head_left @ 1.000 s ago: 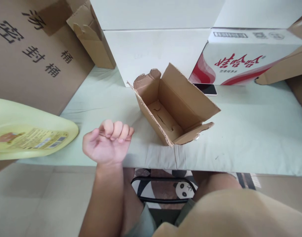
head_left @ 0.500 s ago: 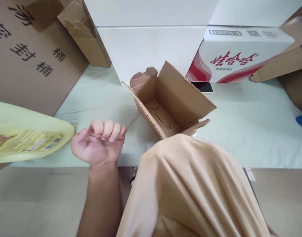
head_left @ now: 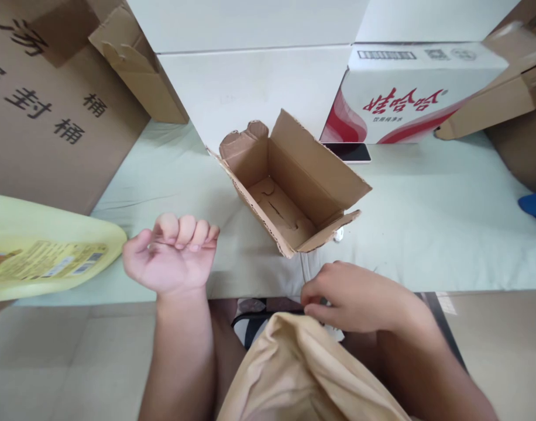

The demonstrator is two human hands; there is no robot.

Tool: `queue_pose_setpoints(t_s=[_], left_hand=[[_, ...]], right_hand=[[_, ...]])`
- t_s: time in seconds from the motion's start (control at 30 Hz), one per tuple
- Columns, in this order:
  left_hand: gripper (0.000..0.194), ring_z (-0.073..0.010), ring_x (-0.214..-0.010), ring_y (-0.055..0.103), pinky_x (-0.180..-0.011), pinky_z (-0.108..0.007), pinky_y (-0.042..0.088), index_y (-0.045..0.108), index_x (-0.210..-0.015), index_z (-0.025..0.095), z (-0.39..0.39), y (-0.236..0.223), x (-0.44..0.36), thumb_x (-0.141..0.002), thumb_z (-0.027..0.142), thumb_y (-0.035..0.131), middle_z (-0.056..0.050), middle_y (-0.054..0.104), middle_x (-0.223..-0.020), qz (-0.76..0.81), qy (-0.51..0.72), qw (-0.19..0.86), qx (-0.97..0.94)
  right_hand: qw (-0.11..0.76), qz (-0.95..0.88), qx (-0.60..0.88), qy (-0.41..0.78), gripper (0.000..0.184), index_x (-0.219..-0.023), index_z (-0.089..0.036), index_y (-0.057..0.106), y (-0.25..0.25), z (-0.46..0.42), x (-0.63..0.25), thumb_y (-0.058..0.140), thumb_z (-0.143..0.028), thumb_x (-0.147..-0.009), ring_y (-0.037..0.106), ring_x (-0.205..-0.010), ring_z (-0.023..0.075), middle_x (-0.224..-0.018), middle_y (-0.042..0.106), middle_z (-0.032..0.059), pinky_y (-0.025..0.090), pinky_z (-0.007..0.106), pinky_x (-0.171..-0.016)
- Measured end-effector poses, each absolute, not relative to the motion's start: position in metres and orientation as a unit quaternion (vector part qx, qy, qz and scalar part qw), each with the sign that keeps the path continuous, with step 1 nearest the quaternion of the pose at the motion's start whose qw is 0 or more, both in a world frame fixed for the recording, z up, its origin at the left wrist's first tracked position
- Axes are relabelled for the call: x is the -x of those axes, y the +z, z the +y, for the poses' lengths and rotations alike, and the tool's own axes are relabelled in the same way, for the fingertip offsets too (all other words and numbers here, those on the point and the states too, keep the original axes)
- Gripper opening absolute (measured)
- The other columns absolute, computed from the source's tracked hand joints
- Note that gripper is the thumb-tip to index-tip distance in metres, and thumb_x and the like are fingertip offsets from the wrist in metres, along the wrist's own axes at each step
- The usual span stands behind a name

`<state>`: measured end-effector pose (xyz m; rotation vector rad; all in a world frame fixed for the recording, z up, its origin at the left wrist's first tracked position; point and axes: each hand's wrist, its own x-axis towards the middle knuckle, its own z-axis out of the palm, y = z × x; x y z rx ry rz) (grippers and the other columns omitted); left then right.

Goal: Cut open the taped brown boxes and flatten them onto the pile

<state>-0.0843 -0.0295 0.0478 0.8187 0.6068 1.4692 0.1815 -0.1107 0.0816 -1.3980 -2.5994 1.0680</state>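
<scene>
An open brown cardboard box (head_left: pixel 320 175) sits upright before me on a pale green cloth (head_left: pixel 162 193), its flaps spread and its slotted bottom showing. My left hand (head_left: pixel 171 251) is to its left, palm up with fingers curled in, and nothing shows in it. Close to the box's near corner is my right hand (head_left: pixel 351 295), fingers bent together above the tan garment (head_left: pixel 294 362). What they hold, if anything, is hidden. A thin white cord (head_left: pixel 305 268) runs from the box's underside toward that hand. A small white object (head_left: pixel 338 234) lies beside the box.
A yellow plastic bag or container (head_left: pixel 52 248) is beside my left hand. White cartons (head_left: pixel 254 88) and a red-and-white printed carton (head_left: pixel 408 99) stand behind, with a phone (head_left: pixel 356 152) before them. Brown boxes (head_left: pixel 40 117) flank the left; something blue (head_left: pixel 535 207) is far right.
The tan garment, which bulged up in front of the box, has dropped lower. My right hand has come into sight beside it. My left hand keeps its curled pose; the view has shifted slightly.
</scene>
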Motion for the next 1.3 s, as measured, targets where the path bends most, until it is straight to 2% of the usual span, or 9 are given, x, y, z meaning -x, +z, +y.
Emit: queue_pose_setpoints(t_s=[0.13, 0.23, 0.3, 0.4, 0.6, 0.73, 0.9, 1.13, 1.3], left_hand=[[0.062, -0.0083, -0.045, 0.024, -0.052, -0.029, 0.036, 0.02, -0.058, 0.019, -0.028, 0.047, 0.082, -0.074, 0.049, 0.072, 0.007, 0.014, -0.054, 0.284, 0.638, 0.623, -0.352], [0.061, -0.008, -0.044, 0.024, -0.052, -0.028, 0.037, 0.021, -0.057, 0.019, -0.026, 0.045, 0.078, -0.072, 0.049, 0.072, 0.007, 0.014, -0.053, 0.291, 0.64, 0.62, -0.348], [0.061, -0.0077, -0.043, 0.024, -0.051, -0.028, 0.036, 0.022, -0.056, 0.019, -0.026, 0.045, 0.075, -0.07, 0.049, 0.073, 0.007, 0.015, -0.052, 0.292, 0.636, 0.624, -0.348], [0.059, -0.0076, -0.043, 0.024, -0.051, -0.027, 0.037, 0.025, -0.056, 0.019, -0.026, 0.044, 0.074, -0.07, 0.048, 0.074, 0.007, 0.017, -0.052, 0.294, 0.63, 0.628, -0.35], [0.046, -0.0098, -0.045, 0.034, -0.052, -0.027, 0.04, 0.037, -0.055, 0.02, -0.022, 0.04, 0.078, -0.067, 0.045, 0.073, 0.006, 0.027, -0.051, 0.316, 0.645, 0.612, -0.331], [0.024, -0.0143, -0.064, 0.058, -0.06, -0.026, 0.047, 0.065, -0.071, 0.019, -0.016, 0.03, 0.072, -0.064, 0.039, 0.076, 0.0, 0.058, -0.067, 0.378, 0.722, 0.482, -0.322], [0.041, -0.0191, -0.097, 0.069, -0.087, -0.028, 0.055, 0.081, -0.097, 0.018, -0.017, 0.022, 0.063, -0.069, 0.048, 0.086, -0.007, 0.077, -0.104, 0.376, 0.72, 0.427, -0.398], [0.034, -0.0247, -0.116, 0.07, -0.107, -0.039, 0.053, 0.082, -0.101, 0.025, -0.017, 0.009, 0.073, -0.088, 0.056, 0.074, -0.007, 0.078, -0.113, 0.361, 0.659, 0.353, -0.558], [0.044, -0.0239, -0.111, 0.069, -0.099, -0.037, 0.055, 0.077, -0.092, 0.024, -0.023, 0.006, 0.078, -0.095, 0.064, 0.062, -0.008, 0.075, -0.113, 0.433, 0.598, 0.317, -0.595]], right_hand=[[0.118, -0.802, 0.393, 0.434, 0.017, -0.084, -0.021, 0.067, 0.1, -0.114, -0.204, 0.058, -0.011, -0.094, 0.06, -0.061, 0.0096, -0.071, 0.07, -0.0037, 0.045, 0.022, -0.06], [0.347, -0.775, 0.403, 0.34, 0.013, -0.088, -0.022, 0.06, 0.105, -0.117, -0.213, 0.058, -0.01, -0.094, 0.061, -0.064, 0.0101, -0.08, 0.069, -0.0016, 0.049, 0.023, -0.062], [0.424, -0.741, 0.458, 0.248, 0.019, -0.097, -0.023, 0.061, 0.101, -0.117, -0.213, 0.058, -0.006, -0.09, 0.061, -0.064, 0.0094, -0.106, 0.072, 0.0038, 0.05, 0.025, -0.06], [0.385, -0.736, 0.527, 0.181, 0.041, -0.119, -0.025, 0.063, 0.09, -0.11, -0.207, 0.055, -0.002, -0.086, 0.062, -0.066, 0.0088, -0.136, 0.066, 0.009, 0.048, 0.025, -0.056], [0.444, -0.724, 0.516, 0.11, 0.022, -0.076, -0.022, 0.061, 0.077, -0.096, -0.204, 0.052, -0.002, -0.076, 0.056, -0.062, 0.0123, -0.078, 0.064, 0.0013, 0.042, 0.027, -0.055], [0.531, -0.705, 0.437, 0.171, 0.022, -0.07, -0.022, 0.058, 0.081, -0.098, -0.207, 0.051, -0.001, -0.071, 0.054, -0.06, 0.013, -0.071, 0.058, 0.0005, 0.043, 0.028, -0.054], [0.532, -0.715, 0.41, 0.195, 0.023, -0.069, -0.022, 0.055, 0.078, -0.097, -0.205, 0.052, 0.0, -0.071, 0.053, -0.059, 0.0132, -0.068, 0.055, 0.0002, 0.041, 0.028, -0.052], [0.571, -0.645, 0.49, 0.136, 0.049, -0.123, -0.031, 0.06, 0.036, -0.079, -0.195, 0.071, -0.012, -0.08, 0.055, -0.074, 0.0132, -0.133, 0.057, 0.0067, 0.051, 0.032, -0.064], [0.589, -0.562, 0.562, 0.149, 0.066, -0.138, -0.035, 0.049, 0.016, -0.073, -0.193, 0.079, -0.03, -0.079, 0.052, -0.129, 0.0292, -0.148, 0.045, 0.0085, 0.051, 0.046, -0.099]])
